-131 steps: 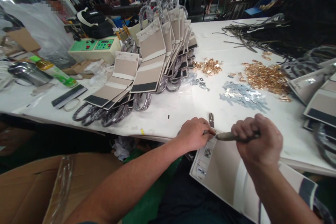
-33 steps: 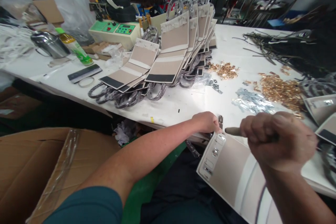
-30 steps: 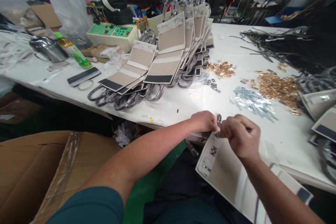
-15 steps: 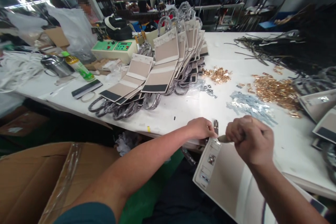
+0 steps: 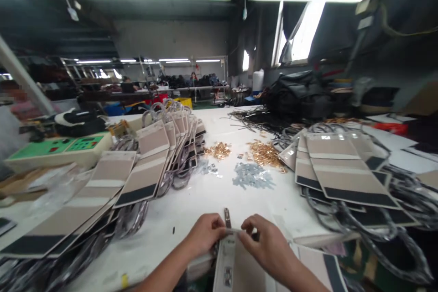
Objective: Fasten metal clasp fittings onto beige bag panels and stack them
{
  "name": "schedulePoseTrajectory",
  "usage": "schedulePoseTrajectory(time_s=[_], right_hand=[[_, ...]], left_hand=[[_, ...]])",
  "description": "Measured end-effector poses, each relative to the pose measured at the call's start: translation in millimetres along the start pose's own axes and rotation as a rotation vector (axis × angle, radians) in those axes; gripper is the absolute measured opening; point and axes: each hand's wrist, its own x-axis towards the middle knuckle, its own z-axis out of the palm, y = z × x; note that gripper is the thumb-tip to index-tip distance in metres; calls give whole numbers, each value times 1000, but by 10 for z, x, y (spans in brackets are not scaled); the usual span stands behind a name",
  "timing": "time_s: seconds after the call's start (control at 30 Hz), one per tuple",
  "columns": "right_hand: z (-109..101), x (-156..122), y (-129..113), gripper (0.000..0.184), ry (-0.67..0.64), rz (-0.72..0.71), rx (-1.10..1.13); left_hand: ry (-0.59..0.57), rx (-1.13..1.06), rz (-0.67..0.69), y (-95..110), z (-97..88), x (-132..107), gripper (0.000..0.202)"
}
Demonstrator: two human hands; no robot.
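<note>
At the near table edge, my left hand [image 5: 208,233] pinches the top end of a beige bag panel [image 5: 251,268] with pale stripes and a dark band. Opposite it, my right hand [image 5: 268,242] bends its fingers with the thumb pressed to the same end. A thin pale edge shows between the two thumbs. Just beyond my fingertips stands a short dark strap with a metal fitting [image 5: 227,215]. On the panel's pale border sits a small metal piece [image 5: 228,276]. The panel's lower part lies under my right forearm.
Stacked beige panels with wrapped handles [image 5: 150,159] rise on the left, and another stack [image 5: 349,169] lies right. Gold fittings [image 5: 265,154] and flat grey metal pieces [image 5: 253,175] are heaped mid-table. A green-topped control box [image 5: 58,148] stands left; black straps lie behind.
The view has swung right and up. My right hand, earlier gripping a tool handle against the panel's end, has come down to that end; the tool no longer shows.
</note>
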Motion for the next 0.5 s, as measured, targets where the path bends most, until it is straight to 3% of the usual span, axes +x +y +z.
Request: schedulePoseTrajectory(time_s=[0.13, 0.27, 0.33, 0.4, 0.5], right_hand=[[-356, -294, 430, 48, -75, 16, -195], [-834, -567, 578, 36, -43, 14, -205], [-1090, -688, 554, 30, 57, -13, -201], [-1368, -793, 520, 32, 194, -13, -153], [-1891, -859, 478, 49, 450, 96, -30]], left_hand=[[43, -37, 119, 405, -111, -159, 14], [86, 252, 422, 996, -158, -159, 14], [210, 337, 645, 1307, -163, -136, 10], [421, 331, 874, 1590, -179, -152, 5], [696, 267, 1070, 1868, -226, -243, 35]])
